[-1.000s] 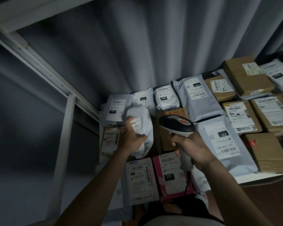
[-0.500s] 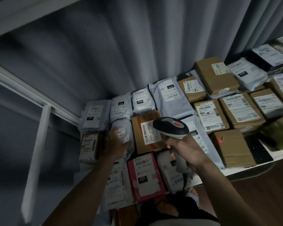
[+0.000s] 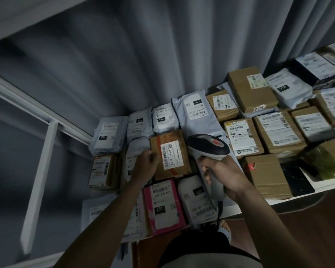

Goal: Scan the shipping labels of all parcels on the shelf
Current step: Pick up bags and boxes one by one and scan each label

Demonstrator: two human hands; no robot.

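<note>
Many parcels lie label-up on a white shelf: grey poly bags, brown boxes, a pink bag. My right hand grips the handle of a grey and black barcode scanner, whose head hangs over a brown box with an orange stripe. My left hand sits with curled fingers on the right edge of a grey poly bag, just left of that box. Its fingertips are hidden under the hand.
A grey curtain hangs behind the shelf. White frame bars run along the left side and an upper shelf board crosses the top left. More boxes and bags fill the shelf to the right, with a green-wrapped parcel near the front edge.
My left hand has lowered the grey poly bag from the air onto the shelf. The striped box it had covered now shows. The view has swung right, and the scanner stays in my right hand.
</note>
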